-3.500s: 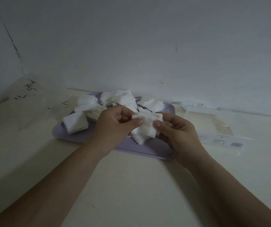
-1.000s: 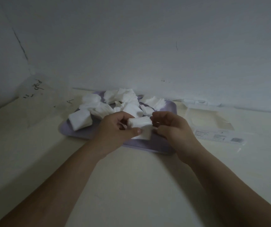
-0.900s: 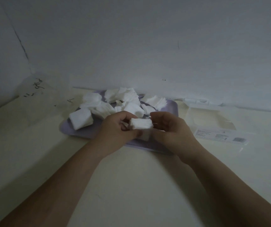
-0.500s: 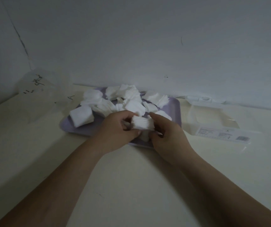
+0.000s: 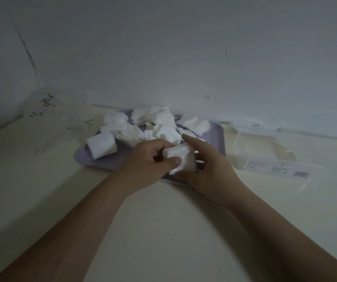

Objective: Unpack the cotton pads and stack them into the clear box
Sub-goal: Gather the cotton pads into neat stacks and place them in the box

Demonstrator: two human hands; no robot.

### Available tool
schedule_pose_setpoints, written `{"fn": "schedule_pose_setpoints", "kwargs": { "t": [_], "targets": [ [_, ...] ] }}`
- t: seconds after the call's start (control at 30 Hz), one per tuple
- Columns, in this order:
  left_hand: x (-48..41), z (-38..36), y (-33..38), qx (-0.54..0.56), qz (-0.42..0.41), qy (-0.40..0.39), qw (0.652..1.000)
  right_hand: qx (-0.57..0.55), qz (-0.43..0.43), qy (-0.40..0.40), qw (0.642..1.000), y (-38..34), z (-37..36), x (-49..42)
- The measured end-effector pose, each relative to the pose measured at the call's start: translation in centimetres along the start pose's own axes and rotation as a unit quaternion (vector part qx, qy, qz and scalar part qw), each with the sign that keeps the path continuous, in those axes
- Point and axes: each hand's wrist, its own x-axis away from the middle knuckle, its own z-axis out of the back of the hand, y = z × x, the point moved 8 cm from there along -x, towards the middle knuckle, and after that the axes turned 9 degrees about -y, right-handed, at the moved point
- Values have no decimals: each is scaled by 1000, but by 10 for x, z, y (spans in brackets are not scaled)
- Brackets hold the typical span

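Gripping small stack of cotton pads (image 5: 180, 158) with both hands, left hand (image 5: 150, 162) and right hand (image 5: 208, 165), over tray (image 5: 216, 137) front edge; clear box (image 5: 265, 149) beside tray, toward worktop (image 5: 163, 231) right edge.

Open tabletop (image 5: 163, 231) across the lower frame — free passage. Blocked at centre by lavender tray (image 5: 106, 161) heaped with cotton pads (image 5: 159, 119), clear box (image 5: 265, 151) right — crumpled wrapper (image 5: 55, 112) upper left.

A small stack of white cotton pads (image 5: 180, 158) sits pinched between both hands' fingers (image 5: 175, 161). More pads (image 5: 155, 123) lie heaped just beyond the fingers. The clear box (image 5: 263, 151) lies open to their right.
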Motion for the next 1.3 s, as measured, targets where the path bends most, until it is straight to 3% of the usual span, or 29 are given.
{"fn": "schedule_pose_setpoints", "kwargs": {
  "t": [0.33,0.47,0.57,0.9,1.1,1.3],
  "targets": [
    [-1,-3,1,52,8,-20,998,-17,17,-10,1000,-1,2,-1],
    [0,-6,4,94,11,-25,995,83,101,-13,991,-14,0,1],
    [1,-10,6,91,10,-36,995,110,95,-9,989,-14,0,0],
    [-4,1,-4,158,32,3,987,26,74,20,997,-10,2,0],
    [-3,0,-3,139,26,-8,990,28,102,9,994,-15,3,1],
    [0,-7,2,141,7,-78,987,1,52,50,997,-7,10,0]
  ]
}}
